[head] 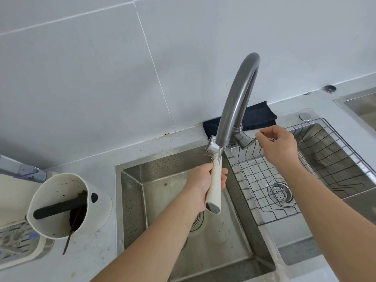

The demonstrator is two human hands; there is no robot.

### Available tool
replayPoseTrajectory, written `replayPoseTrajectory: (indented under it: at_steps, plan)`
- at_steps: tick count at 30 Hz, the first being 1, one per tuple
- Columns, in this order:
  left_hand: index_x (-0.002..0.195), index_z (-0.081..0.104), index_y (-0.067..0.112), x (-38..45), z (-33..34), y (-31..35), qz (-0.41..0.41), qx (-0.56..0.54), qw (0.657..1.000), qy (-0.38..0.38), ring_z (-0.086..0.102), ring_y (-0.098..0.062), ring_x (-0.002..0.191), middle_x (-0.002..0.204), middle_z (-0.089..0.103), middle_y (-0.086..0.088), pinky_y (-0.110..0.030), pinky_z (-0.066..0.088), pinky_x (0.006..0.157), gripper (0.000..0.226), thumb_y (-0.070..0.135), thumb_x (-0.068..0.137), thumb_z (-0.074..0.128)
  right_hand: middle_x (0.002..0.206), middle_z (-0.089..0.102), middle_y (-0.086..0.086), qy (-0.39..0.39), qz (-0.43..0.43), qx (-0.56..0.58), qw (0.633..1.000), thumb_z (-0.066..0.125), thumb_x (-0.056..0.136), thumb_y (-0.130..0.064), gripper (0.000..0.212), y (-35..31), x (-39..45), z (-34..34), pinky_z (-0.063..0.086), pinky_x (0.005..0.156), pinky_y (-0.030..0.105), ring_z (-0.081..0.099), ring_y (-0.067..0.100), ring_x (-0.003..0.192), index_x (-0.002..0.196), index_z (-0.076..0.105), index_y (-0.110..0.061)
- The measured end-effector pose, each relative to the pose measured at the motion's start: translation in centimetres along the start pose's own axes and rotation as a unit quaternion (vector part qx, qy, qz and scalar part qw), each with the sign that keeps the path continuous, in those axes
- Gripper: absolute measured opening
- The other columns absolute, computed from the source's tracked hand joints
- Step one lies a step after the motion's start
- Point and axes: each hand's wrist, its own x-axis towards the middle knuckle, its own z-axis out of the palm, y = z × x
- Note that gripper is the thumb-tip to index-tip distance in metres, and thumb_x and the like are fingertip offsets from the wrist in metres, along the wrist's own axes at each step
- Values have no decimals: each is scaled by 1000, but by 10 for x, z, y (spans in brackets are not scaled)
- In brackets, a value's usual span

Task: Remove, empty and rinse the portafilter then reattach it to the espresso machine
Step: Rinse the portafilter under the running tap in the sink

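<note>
My left hand point(203, 184) grips the cream handle of the portafilter point(214, 186) over the left sink basin point(162, 200). Its metal head point(211, 148) is raised to the spout end of the grey arched faucet point(238, 94) and partly hidden behind it. My right hand point(278, 145) is at the faucet's lever point(244, 140), fingers bent beside its tip; actual contact cannot be made out. I cannot make out any running water. At the far left edge, a corner of the espresso machine's drip tray point(14, 243) shows.
A white knock box point(61, 202) with a black bar and dark coffee grounds stands left of the sink. A wire rack point(305, 169) sits in the right basin over a drain strainer. A dark cloth point(256, 117) lies behind the faucet by the tiled wall.
</note>
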Motion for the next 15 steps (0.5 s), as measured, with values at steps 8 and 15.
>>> replayPoseTrajectory:
  at_steps: [8, 15]
  plan:
    - [96, 65, -2, 10, 10, 6, 9, 16, 1000, 14, 58, -15, 50, 73, 67, -13, -24, 51, 44, 20, 14, 95, 52, 89, 72, -6, 1, 7, -2, 1000, 70, 88, -36, 8, 1, 1, 1, 43, 43, 22, 63, 10, 67, 91, 67, -30]
    - [108, 65, 7, 5, 7, -3, 44, 85, 995, 1, 61, -16, 57, 80, 67, -12, -28, 52, 54, 22, 21, 97, 53, 89, 72, -7, 3, 9, 3, 1000, 70, 88, -36, 6, 2, 1, 1, 44, 40, 20, 67, 12, 68, 89, 67, -31]
